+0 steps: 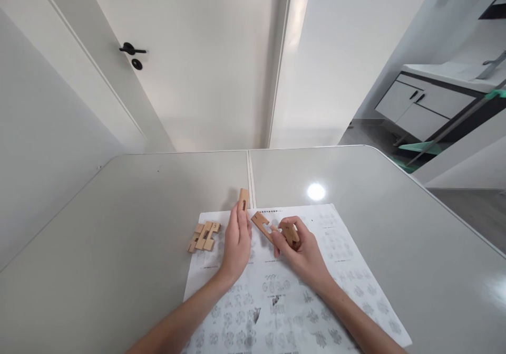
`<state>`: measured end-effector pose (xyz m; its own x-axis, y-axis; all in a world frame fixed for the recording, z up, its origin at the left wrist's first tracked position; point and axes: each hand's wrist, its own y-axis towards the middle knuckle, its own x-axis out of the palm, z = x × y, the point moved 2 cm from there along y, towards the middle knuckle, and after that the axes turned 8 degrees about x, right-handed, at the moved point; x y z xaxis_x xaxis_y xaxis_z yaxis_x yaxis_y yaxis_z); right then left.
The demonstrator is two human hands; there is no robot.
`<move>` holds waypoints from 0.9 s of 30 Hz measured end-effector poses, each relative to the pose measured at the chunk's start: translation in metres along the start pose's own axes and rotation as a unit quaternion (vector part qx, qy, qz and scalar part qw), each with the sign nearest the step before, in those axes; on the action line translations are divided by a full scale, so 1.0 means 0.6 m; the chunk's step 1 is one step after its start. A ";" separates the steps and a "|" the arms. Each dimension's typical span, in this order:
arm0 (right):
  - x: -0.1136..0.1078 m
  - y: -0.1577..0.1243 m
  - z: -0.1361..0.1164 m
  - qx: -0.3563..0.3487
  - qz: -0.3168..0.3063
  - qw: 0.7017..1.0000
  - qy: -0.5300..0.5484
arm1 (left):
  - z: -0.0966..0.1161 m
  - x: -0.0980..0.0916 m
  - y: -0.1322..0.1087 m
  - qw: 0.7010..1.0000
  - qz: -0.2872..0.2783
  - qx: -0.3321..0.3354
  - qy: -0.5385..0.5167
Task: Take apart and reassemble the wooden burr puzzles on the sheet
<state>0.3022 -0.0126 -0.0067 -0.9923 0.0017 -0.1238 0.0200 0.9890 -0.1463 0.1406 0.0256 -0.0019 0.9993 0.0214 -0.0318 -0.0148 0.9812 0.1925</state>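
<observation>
My left hand (236, 246) is closed around a slotted wooden puzzle piece (243, 198), which sticks up above the fingers. My right hand (303, 255) pinches a long notched wooden piece (261, 222) that points up and left, toward the left hand. Another wooden piece (291, 232) with a dark mark sits within the right fingers, partly hidden by them. Left of my left hand, several notched wooden pieces (205, 236) lie close together, partly over the edge of a printed paper sheet (276, 275).
The sheet, covered in small diagrams, lies under both hands on a grey table (130, 248) with a seam down its middle. Beyond the table's far edge stands a white door (205, 69) with a black handle. A white sink cabinet (425, 101) is at the far right.
</observation>
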 end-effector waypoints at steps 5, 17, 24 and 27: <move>-0.005 0.008 -0.003 -0.005 0.007 0.996 -0.087 | 0.008 -0.004 0.005 0.999 0.003 -0.029 -0.031; -0.012 0.020 0.037 -0.089 0.053 0.918 -0.382 | 0.012 0.004 0.000 0.998 -0.036 -0.024 -0.039; -0.017 0.017 0.017 -0.011 0.074 0.976 -0.202 | 0.006 0.005 -0.007 0.996 -0.087 -0.005 -0.016; -0.021 0.016 -0.003 0.005 0.054 0.995 -0.082 | 0.006 0.005 -0.007 0.995 -0.103 0.001 -0.003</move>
<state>0.3144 -0.0028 -0.0046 -0.9508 0.0828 -0.2985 0.1274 0.9829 -0.1333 0.1440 0.0208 0.0007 0.9813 -0.1816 -0.0642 0.1905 0.9641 0.1851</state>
